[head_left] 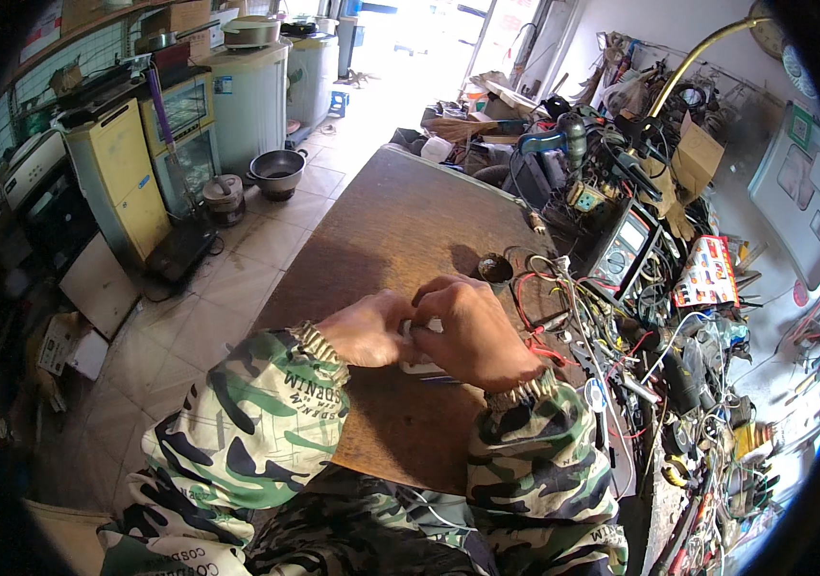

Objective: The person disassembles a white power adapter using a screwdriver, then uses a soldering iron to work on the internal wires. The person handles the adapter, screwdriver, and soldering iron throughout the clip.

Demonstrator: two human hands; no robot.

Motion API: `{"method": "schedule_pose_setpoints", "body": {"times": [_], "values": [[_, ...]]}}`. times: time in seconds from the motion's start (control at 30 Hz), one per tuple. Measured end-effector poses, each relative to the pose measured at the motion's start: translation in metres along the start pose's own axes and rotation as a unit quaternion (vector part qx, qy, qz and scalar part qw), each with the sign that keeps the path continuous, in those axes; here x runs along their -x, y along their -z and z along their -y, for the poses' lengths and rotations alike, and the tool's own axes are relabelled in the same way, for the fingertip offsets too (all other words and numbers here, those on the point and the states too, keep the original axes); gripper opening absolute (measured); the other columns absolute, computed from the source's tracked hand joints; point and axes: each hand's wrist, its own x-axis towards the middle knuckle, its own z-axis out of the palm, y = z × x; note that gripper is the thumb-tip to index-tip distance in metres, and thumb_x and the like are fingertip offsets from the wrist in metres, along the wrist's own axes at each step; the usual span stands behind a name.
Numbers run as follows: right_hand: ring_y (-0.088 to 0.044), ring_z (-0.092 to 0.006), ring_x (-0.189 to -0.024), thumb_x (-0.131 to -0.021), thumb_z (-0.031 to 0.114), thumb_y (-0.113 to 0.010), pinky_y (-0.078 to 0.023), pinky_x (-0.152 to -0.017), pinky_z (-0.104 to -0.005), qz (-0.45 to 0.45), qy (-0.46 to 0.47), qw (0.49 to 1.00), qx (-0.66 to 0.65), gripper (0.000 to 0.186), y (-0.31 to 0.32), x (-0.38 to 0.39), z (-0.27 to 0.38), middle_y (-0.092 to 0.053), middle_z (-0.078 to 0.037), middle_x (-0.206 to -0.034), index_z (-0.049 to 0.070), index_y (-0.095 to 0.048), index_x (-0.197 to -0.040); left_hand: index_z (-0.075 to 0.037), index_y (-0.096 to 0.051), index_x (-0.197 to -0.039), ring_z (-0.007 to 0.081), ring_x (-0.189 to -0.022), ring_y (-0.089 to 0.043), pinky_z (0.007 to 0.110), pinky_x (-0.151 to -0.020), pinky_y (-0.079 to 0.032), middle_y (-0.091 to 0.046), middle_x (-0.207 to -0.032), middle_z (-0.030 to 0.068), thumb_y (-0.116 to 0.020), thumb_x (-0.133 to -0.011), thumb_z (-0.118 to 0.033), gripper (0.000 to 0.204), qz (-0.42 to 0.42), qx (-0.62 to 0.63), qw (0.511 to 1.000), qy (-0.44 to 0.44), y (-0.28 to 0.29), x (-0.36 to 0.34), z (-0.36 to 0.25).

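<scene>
Both my hands meet low over the middle of a brown wooden table (352,240), closed around a small white object (419,363) that they largely cover. My left hand (371,326) grips it from the left, fingertips hidden behind my right hand (467,331), which curls over it from the right with bent fingers. Thin rods or wires lie just below the object. A small dark tin (492,269) stands behind my right hand, and red and black leads (549,355) lie to its right.
A cluttered heap of cables, tools and a multimeter (621,250) runs along the table's right side, under a yellow lamp arm (698,56). On the left are old appliances (122,173), a pot (277,171) on the tiled floor, and a bright doorway at the back.
</scene>
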Motion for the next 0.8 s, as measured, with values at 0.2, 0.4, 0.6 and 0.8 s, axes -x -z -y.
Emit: {"method": "schedule_pose_setpoints", "body": {"times": [0.2,0.4,0.6,0.8], "values": [[-0.072,-0.0338,-0.077,-0.073,0.016,-0.076,-0.056,-0.073,-0.0411,0.059,-0.139,0.986,-0.07,0.017,0.006,-0.014,-0.009,-0.072,-0.02,-0.082,0.004,-0.077,-0.085,0.004,-0.071,-0.105,0.0224,-0.09,-0.069,0.037,-0.082,-0.05,-0.073,-0.093,0.0186,-0.076,-0.078,-0.023,0.038,-0.033,0.07,0.997,-0.012,-0.004,-0.002,0.014],[-0.072,-0.0249,-0.078,-0.079,0.013,-0.076,-0.056,-0.071,-0.0363,-0.031,-0.092,0.986,-0.138,0.02,-0.002,-0.001,-0.02,-0.074,-0.018,-0.085,-0.001,-0.074,-0.093,0.006,-0.071,-0.106,0.024,-0.088,-0.07,0.035,-0.08,-0.051,-0.073,-0.094,0.0184,-0.075,-0.08,-0.025,0.041,-0.056,0.011,0.997,0.045,0.003,0.009,-0.006],[-0.067,-0.0138,-0.092,-0.088,0.0,-0.069,-0.052,-0.084,-0.028,-0.289,-0.126,0.929,-0.193,0.011,0.079,0.077,0.001,-0.073,-0.008,-0.096,-0.005,-0.071,-0.097,0.008,-0.072,-0.105,0.0218,-0.091,-0.067,0.033,-0.085,-0.05,-0.074,-0.097,0.0171,-0.077,-0.082,-0.02,0.037,-0.03,0.033,0.995,0.092,-0.001,-0.003,-0.017],[-0.065,-0.01,-0.084,-0.086,-0.005,-0.068,-0.052,-0.078,-0.0256,-0.389,-0.171,0.902,-0.078,0.012,0.102,0.152,0.004,-0.071,-0.006,-0.088,-0.003,-0.069,-0.098,0.009,-0.07,-0.103,0.0189,-0.089,-0.067,0.031,-0.082,-0.05,-0.074,-0.096,0.0151,-0.075,-0.084,-0.018,0.034,-0.048,0.025,0.995,0.087,0.0,0.004,-0.018]]}}
